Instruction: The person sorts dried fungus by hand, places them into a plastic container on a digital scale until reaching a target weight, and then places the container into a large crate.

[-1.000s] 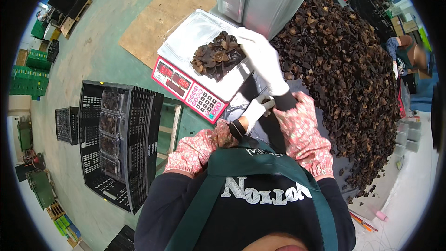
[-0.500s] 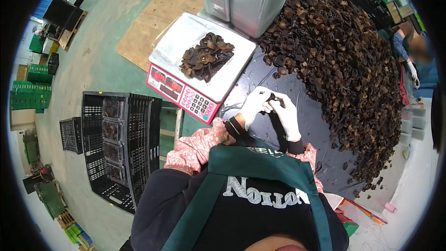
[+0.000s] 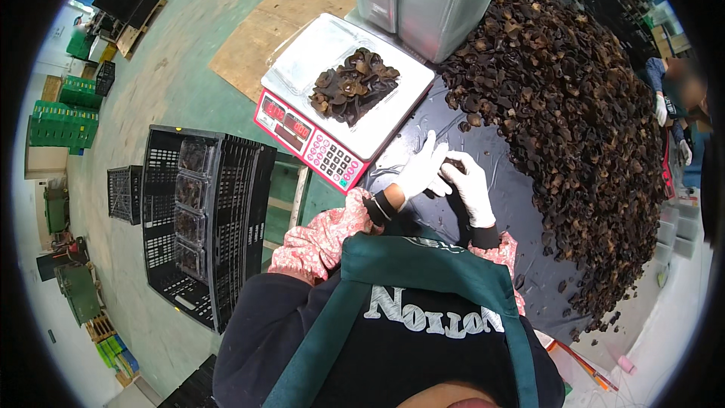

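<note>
Both my hands wear white gloves and are close together over the dark sheet-covered table [image 3: 521, 215], just right of the scale. My left hand [image 3: 421, 172] is open, its fingers stretched out and apart. Beside it, my right hand [image 3: 471, 190] has its fingers curled toward the left palm; whatever they hold, if anything, is hidden. On the white platform of the red-edged electronic scale [image 3: 302, 53] sits a clump of dark brown wood ear mushrooms [image 3: 355, 87], in what looks like a clear container. A large heap of the same mushrooms [image 3: 566, 106] spreads over the table's right side.
Tall stacks of clear plastic boxes [image 3: 445, 0] stand behind the scale. To the left, a black crate [image 3: 234, 219] holds several filled clear boxes [image 3: 192, 223]. A wooden board [image 3: 264, 30] lies beyond the scale. Co-workers' gloved hands [image 3: 661, 109] show at the heap's far edges.
My left fingers have straightened and spread. The small dark piece that was between my hands is out of sight. The whole view has shifted slightly; the clump stays on the scale.
</note>
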`<control>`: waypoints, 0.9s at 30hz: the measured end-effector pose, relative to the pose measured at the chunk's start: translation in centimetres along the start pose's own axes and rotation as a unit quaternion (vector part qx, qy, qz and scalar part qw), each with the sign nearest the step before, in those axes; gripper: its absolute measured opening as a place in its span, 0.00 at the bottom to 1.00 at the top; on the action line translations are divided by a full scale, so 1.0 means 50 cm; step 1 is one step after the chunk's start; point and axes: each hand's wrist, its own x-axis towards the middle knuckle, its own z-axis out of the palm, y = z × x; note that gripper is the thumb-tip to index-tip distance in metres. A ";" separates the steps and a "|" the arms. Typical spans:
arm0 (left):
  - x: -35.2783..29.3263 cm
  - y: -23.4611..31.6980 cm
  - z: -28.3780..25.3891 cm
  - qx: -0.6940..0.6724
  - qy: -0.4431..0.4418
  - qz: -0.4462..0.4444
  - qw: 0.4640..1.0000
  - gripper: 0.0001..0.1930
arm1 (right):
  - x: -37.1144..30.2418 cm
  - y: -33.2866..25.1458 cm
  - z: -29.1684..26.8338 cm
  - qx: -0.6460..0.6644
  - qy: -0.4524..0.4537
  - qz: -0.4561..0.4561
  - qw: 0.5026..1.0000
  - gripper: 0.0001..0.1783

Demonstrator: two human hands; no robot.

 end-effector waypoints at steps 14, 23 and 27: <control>-0.086 0.211 -0.242 0.583 0.396 0.323 0.631 0.14 | 0.028 0.021 -0.109 -0.230 0.194 -0.101 0.948 0.17; -0.078 0.197 -0.262 0.475 0.384 0.342 0.714 0.08 | -0.019 0.027 -0.090 -0.110 0.215 -0.035 0.970 0.13; -0.082 0.204 -0.265 0.523 0.340 0.347 0.700 0.08 | -0.022 0.023 -0.078 -0.109 0.201 -0.032 0.973 0.13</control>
